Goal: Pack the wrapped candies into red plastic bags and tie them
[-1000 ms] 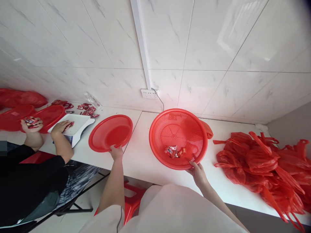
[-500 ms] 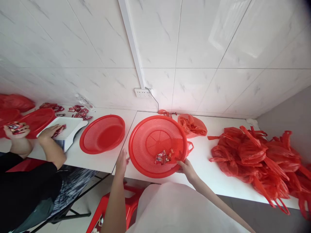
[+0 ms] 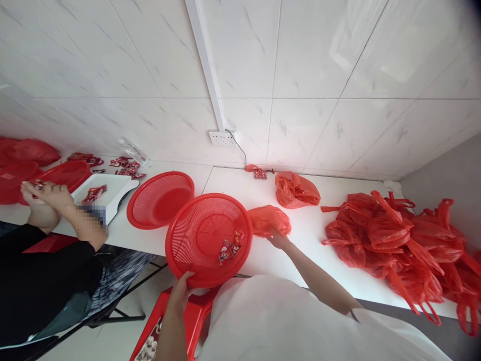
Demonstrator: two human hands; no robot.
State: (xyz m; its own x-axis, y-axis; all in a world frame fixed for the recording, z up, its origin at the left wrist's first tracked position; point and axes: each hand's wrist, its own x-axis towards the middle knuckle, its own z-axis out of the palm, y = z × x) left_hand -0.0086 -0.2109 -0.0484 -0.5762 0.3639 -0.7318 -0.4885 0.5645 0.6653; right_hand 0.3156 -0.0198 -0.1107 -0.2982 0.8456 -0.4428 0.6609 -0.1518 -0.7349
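Observation:
A round red plastic sieve basket (image 3: pixel 188 220) sits tilted in front of me, overlapping the table's front edge. Several small wrapped candies (image 3: pixel 226 250) lie in its lower right part. My left hand (image 3: pixel 181 290) is closed on the near rim, with the thumb over the inside and the other fingers hidden beneath. Right of the basket, my right hand (image 3: pixel 279 239) grips the near side of a filled red plastic bag (image 3: pixel 266 219); some fingertips are hidden by the bag. Behind that bag stands another red bag (image 3: pixel 296 191), its top gathered loosely.
A second red basket (image 3: pixel 161 200) is on the left. Many red bags (image 3: pixel 383 235) are piled at right. A co-worker's hands (image 3: pixel 48 198) are near a white scale (image 3: pixel 116 188). Below the table is a red stool (image 3: pixel 195 316); a socket strip (image 3: pixel 222 137) is on the wall.
The basket has shifted left and toward me, uncovering the bag on its right. My left hand has closed on its rim; my right hand has left the rim for the bag.

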